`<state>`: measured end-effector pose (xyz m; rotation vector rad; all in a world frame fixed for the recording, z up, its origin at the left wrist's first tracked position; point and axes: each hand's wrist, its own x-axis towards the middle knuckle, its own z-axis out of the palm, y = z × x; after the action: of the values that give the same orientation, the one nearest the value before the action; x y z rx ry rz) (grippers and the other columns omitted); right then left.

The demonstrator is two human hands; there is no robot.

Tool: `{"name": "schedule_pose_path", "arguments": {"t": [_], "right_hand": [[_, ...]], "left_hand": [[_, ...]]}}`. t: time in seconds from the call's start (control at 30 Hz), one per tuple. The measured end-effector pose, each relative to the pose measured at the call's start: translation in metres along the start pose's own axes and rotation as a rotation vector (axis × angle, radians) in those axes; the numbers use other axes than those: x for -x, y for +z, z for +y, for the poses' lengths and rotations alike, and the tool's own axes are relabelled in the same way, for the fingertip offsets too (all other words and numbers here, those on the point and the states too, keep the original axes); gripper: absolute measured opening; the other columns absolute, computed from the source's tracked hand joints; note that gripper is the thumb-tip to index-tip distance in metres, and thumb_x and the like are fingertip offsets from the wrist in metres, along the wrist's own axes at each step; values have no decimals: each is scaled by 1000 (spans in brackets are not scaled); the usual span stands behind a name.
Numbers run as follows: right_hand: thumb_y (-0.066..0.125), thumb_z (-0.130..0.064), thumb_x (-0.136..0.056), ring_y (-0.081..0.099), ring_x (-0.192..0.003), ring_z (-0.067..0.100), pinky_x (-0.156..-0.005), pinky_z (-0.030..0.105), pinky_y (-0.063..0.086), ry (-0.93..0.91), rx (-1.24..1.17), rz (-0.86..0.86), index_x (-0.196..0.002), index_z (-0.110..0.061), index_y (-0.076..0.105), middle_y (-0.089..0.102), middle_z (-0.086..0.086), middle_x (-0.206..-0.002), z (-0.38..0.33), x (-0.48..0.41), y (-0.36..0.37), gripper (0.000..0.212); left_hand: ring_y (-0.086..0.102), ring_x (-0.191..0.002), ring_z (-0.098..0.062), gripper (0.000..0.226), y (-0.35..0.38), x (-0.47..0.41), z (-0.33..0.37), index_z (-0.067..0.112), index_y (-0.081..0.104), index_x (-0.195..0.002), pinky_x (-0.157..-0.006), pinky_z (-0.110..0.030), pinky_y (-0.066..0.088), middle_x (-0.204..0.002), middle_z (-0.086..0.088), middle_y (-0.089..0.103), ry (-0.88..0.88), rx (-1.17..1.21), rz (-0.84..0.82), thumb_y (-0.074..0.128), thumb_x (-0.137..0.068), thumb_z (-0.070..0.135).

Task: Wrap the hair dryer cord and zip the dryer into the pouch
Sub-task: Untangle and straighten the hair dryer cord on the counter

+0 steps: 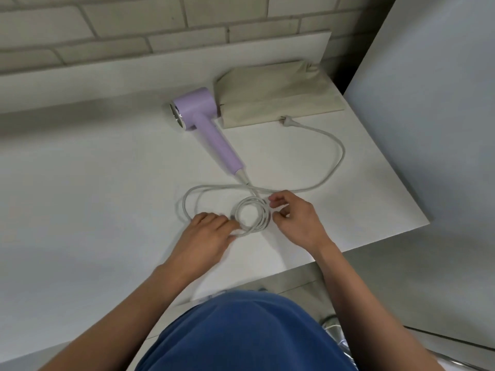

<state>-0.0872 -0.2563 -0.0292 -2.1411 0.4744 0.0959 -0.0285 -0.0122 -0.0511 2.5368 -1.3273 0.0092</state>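
Note:
A lilac hair dryer (203, 121) lies on the white table (93, 183), head at the back, handle pointing toward me. Its white cord (336, 159) runs from the handle's end into a small coil (251, 214) in front of me, then loops out right to the plug (286, 119), which lies against the beige pouch (276, 95). The pouch lies flat behind the dryer. My left hand (207, 231) presses fingers onto the coil's left side. My right hand (294, 218) pinches the coil's right edge between thumb and fingers.
A brick wall (120, 30) rises behind the table's raised back ledge. A tall grey panel (434, 108) stands at the right, past the table's right edge. The table's near edge runs just in front of my blue shirt.

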Motion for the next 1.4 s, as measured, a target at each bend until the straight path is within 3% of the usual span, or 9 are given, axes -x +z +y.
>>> {"name": "schedule_pose_path", "arguments": {"t": [0.13,0.27,0.47,0.73,0.8,0.9,1.1,1.27,1.4], "right_hand": [[61,-17,-100,71,-86,7,-80,24,59,179,-323,-70,-128,-26,64,74,-9,-102,-11,1,5,29],[63,-13,-100,68,-81,13,-78,26,62,302,-486,-131,-106,-11,77,74,1,-90,-20,-1,1,15],[71,-9,-95,76,-81,24,-77,30,61,418,-713,-193,-101,-5,71,76,12,-89,-27,4,0,7],[80,-5,-87,71,-70,28,-69,32,61,430,-937,-145,-94,-14,58,71,14,-83,-38,10,13,25],[80,-6,-87,72,-71,28,-69,31,61,425,-945,-164,-93,-14,57,72,13,-82,-43,13,21,26],[77,-6,-90,73,-74,30,-70,30,62,393,-964,-151,-95,-12,56,72,12,-81,-50,16,27,22],[71,-4,-95,73,-78,31,-75,35,59,222,-870,-11,-98,-8,58,70,19,-86,-56,20,28,15],[67,-2,-96,72,-73,28,-78,39,60,198,-788,87,-98,-8,59,71,13,-81,-60,21,23,11],[63,-15,-98,69,-73,20,-74,41,58,-87,-127,237,-99,-18,64,68,-1,-87,-54,18,29,3]], "left_hand": [[61,-82,-24,30,2,2,-7,17,70,-113,-82,-34,48,-93,2,63,61,30,32,74,-87,3],[57,-77,-26,47,-6,8,-6,16,68,-122,-73,-31,44,-97,-1,59,8,60,36,70,-82,-7],[59,-75,-24,32,-19,9,-18,15,73,-116,-79,-31,44,-97,-1,62,2,56,123,71,-88,0],[59,-102,-26,34,-14,15,-9,15,62,-122,-90,-38,46,-116,-5,61,17,118,245,70,-92,27],[60,-96,-26,35,-9,10,-6,15,65,-116,-86,-39,47,-108,-4,65,20,97,275,70,-93,41],[60,-78,-27,22,-8,0,-6,14,72,-100,-75,-37,47,-86,-1,66,39,68,374,65,-96,34],[62,-85,-18,15,-16,-2,-17,15,79,-106,-71,-24,50,-95,0,71,-4,105,513,72,-94,21],[67,-84,-17,20,-24,-5,-30,15,78,-110,-71,-30,55,-96,3,73,-63,235,467,69,-97,28],[64,-82,-13,26,-33,-11,-31,13,78,-109,-73,-28,52,-89,6,71,-85,400,385,63,-98,33]]}}
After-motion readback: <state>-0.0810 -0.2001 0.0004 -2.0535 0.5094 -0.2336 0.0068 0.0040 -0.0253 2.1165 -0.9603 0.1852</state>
